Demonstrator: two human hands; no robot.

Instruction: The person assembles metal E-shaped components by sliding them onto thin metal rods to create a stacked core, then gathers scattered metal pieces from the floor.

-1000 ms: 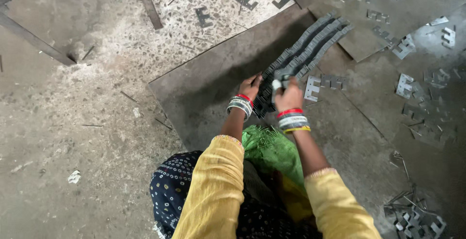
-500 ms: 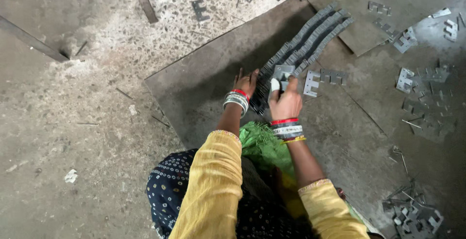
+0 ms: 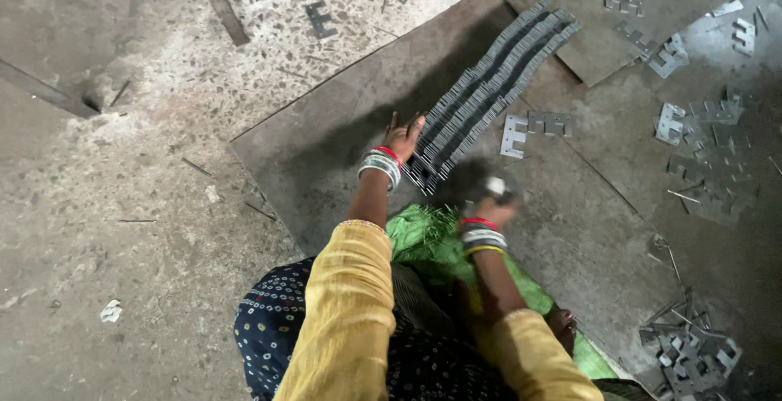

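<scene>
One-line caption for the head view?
Left hand steadies a long row of stacked metal plates; blurred right hand holds something small.

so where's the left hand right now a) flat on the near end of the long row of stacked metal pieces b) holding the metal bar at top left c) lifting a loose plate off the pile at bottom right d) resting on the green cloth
a: the left hand lies open against the near end of the row of metal pieces, while the right hand is blurred, raised apart from the row.
</scene>
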